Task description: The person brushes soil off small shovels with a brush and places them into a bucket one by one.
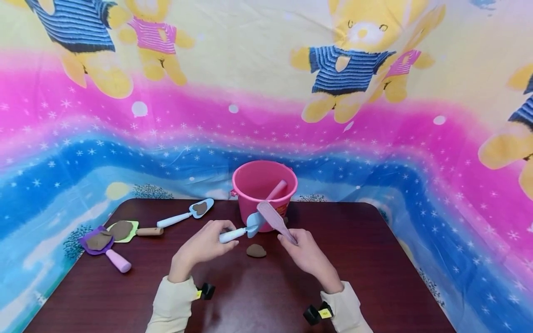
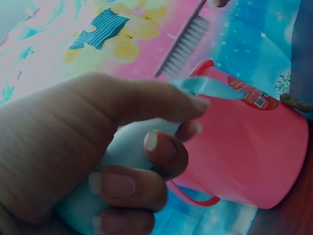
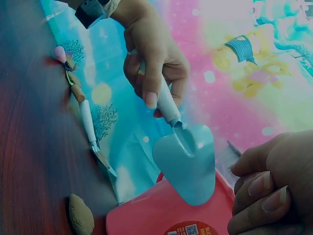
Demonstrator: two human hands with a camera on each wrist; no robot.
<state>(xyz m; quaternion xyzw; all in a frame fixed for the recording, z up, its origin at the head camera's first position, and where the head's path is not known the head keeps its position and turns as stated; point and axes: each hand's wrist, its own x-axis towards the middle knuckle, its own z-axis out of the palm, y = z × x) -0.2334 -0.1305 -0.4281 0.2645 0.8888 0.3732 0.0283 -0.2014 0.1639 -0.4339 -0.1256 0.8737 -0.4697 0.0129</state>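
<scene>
My left hand (image 1: 205,243) grips the white handle of a small light-blue trowel (image 3: 188,159). The blade, bare in the right wrist view, is held in front of the pink bucket (image 1: 248,203). My right hand (image 1: 307,253) holds a mauve brush (image 1: 275,217) by its handle; pale bristles show in the left wrist view. Brush head and blade are close together, but I cannot tell if they touch. Below them a brown lump (image 1: 256,250) lies on the table. Inside the bucket leans a tool with a pink handle (image 1: 276,189); its lower end is hidden.
On the left of the dark table (image 1: 250,296) lie a blue trowel (image 1: 201,209), a green shovel (image 1: 134,231) and a purple shovel (image 1: 92,247), each with brown material on its blade. A patterned cloth (image 1: 200,115) hangs behind and along the sides.
</scene>
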